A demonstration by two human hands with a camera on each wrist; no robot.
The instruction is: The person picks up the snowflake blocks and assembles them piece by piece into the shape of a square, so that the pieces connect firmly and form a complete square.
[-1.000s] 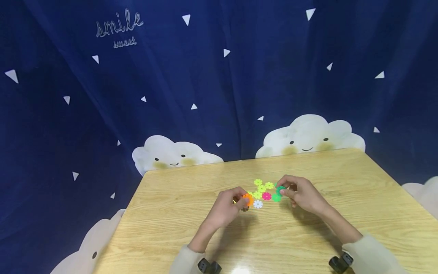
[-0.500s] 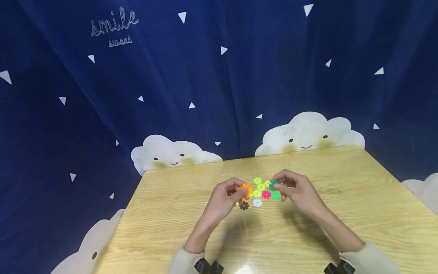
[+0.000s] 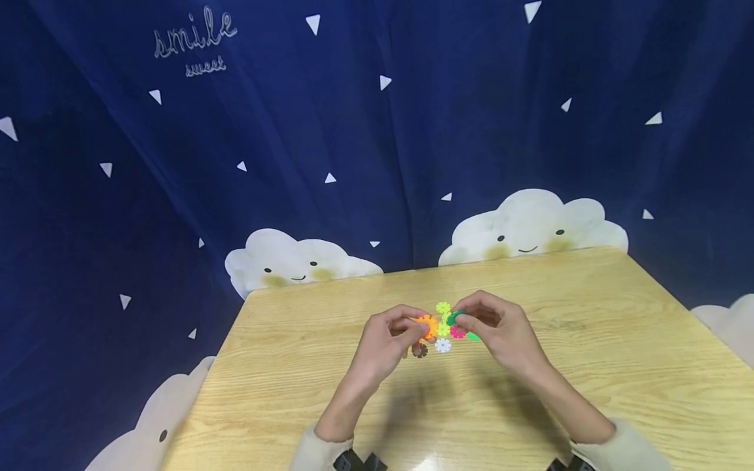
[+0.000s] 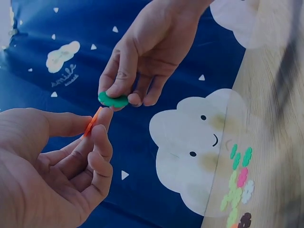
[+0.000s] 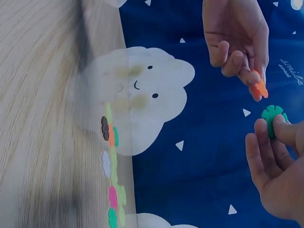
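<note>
My left hand pinches an orange notched plastic disc between thumb and fingers, above the table. Facing it, my right hand pinches a dark green disc of the same kind, now turned nearly edge-on in the head view. In both wrist views the two discs are very close; whether they touch I cannot tell. Below the hands lie several loose discs: yellow, pink, white, brown and bright green. The hands partly hide this group in the head view.
The discs lie on a light wood-grain table. Behind its far edge hangs a dark blue curtain with white triangles and smiling clouds. Dark cameras are strapped at both wrists, over pale sleeves.
My right hand has moved left with the green disc, which has tilted edge-on and come near the orange one. My left hand has risen slightly with the orange disc.
</note>
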